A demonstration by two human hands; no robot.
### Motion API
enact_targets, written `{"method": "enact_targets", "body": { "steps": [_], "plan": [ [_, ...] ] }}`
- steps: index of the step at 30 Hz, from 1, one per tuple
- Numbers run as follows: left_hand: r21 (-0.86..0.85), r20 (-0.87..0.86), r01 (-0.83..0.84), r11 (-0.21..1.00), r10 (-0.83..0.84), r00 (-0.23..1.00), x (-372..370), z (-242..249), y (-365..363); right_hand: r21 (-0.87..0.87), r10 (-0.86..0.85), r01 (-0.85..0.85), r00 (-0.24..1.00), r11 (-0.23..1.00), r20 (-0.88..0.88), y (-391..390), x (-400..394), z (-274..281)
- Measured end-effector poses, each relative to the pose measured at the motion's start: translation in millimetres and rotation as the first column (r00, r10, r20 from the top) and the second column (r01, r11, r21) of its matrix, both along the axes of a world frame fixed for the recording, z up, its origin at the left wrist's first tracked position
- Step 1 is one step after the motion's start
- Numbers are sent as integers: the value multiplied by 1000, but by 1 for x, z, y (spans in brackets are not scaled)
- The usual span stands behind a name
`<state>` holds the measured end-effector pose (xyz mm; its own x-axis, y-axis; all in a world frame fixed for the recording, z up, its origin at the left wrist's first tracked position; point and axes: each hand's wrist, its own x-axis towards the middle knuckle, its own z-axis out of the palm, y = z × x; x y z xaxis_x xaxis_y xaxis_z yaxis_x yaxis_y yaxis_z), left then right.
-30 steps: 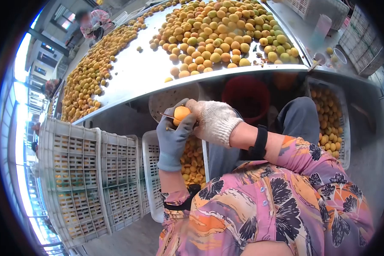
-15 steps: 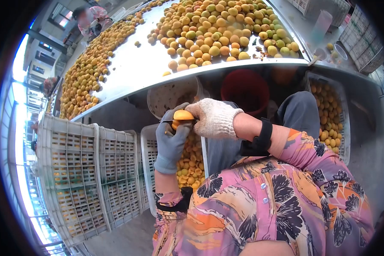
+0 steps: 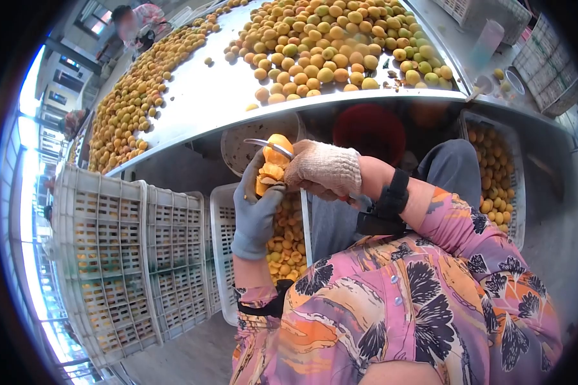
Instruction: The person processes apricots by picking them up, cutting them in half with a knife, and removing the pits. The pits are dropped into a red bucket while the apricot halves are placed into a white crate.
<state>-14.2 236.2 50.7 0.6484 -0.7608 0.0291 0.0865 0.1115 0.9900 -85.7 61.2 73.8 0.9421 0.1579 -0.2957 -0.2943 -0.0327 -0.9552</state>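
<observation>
My left hand (image 3: 253,218), in a grey glove, grips an apricot (image 3: 271,173) that is cut open, its orange flesh showing. My right hand (image 3: 326,165), in a whitish knit glove, is closed on a small knife (image 3: 261,142). The knife's handle is mostly hidden in that glove. The curved blade lies across an upper apricot piece (image 3: 279,139), just above the left fingers. Both hands are close together over a white crate (image 3: 223,239) holding many halved apricots (image 3: 286,258).
Whole apricots (image 3: 315,54) lie heaped on a metal-edged table (image 3: 196,119). Below its edge stand a white bucket (image 3: 232,149) and a red bucket (image 3: 368,136). Stacked crates (image 3: 146,256) are at left; a crate (image 3: 519,186) of apricots is at right. Another person (image 3: 138,25) is at far left.
The apricot has opened from a nearly whole fruit into separated pieces with flesh showing. The blade has risen and tilted, and my right hand has turned slightly.
</observation>
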Motion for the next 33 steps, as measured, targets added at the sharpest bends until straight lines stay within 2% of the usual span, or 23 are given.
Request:
{"method": "enact_targets", "body": {
  "steps": [1, 2, 3, 5, 8, 9, 11, 12, 14, 15, 17, 20, 21, 23, 24, 26, 28, 30, 32, 33],
  "plan": [
    [-33, -22, -7, 999, 6, 1000, 0, 1, -1, -222, -17, 23, 999, 975, 30, 3, 0, 3],
    [-36, -23, -10, 999, 10, 1000, 2, -1, -1, -432, -27, 51, 998, 900, 63, 7, 0, 6],
    [-45, -22, -14, 999, 13, 1000, 3, -3, -1, -434, -21, 46, 998, 900, 63, 11, -1, 16],
    [-54, -23, -23, 998, 22, 999, 6, -9, 1, -265, -259, 226, 961, 937, -93, 17, -4, 36],
    [8, 24, -57, 998, 57, 998, 11, -14, 6, -197, -274, 270, 962, 942, 8, 19, -3, 35],
    [45, 89, -84, 995, 80, 993, 11, -15, 9, -200, -269, 265, 963, 943, 8, 21, -2, 30],
    [83, 153, -121, 989, 108, 982, 9, -12, 12, 50, -285, 286, 958, 957, -28, 24, 1, 19],
    [77, 153, -125, 989, 112, 982, 5, -7, 12, 50, -278, 280, 960, 959, -28, 27, 2, 19],
    [72, 152, -132, 989, 120, 981, 4, -7, 15, 255, -320, 332, 943, 908, -90, 33, 4, 21],
    [96, 187, -158, 983, 138, 972, 6, -11, 19, 254, -316, 328, 945, 910, -90, 34, 4, 20],
    [118, 221, -189, 975, 160, 962, 5, -14, 22, 450, -286, 333, 943, 829, -171, 35, 4, 17],
    [73, 237, -253, 965, 230, 944, 3, -15, 24, 478, -316, 372, 928, 796, -197, 38, 9, 6],
    [33, 221, -237, 971, 224, 949, 4, -16, 25, 476, -314, 370, 929, 798, -196, 38, 10, -1],
    [-10, 203, -222, 975, 219, 954, 5, -20, 26, 611, -262, 424, 903, 668, -340, 39, 12, -14],
    [-33, 180, -237, 971, 239, 954, 5, -22, 24, 610, -261, 422, 904, 671, -339, 42, 11, -11],
    [-57, 155, -254, 966, 260, 953, 5, -25, 24, 662, -323, 515, 857, 544, -402, 49, 9, -5],
    [-54, 2, -244, 968, 244, 970, 5, -26, 26, 684, -310, 495, 869, 535, -386, 50, 10, -8],
    [-89, -36, -269, 959, 267, 963, 0, -21, 21, 704, -297, 473, 881, 529, -369, 55, 10, -9],
    [-122, -74, -299, 946, 292, 954, 1, -22, 17, 724, -356, 525, 847, 448, -394, 61, 10, -5],
    [-192, -241, -353, 916, 305, 921, 3, -28, 16, 723, -351, 522, 850, 452, -394, 64, 8, -3]
  ]
}}
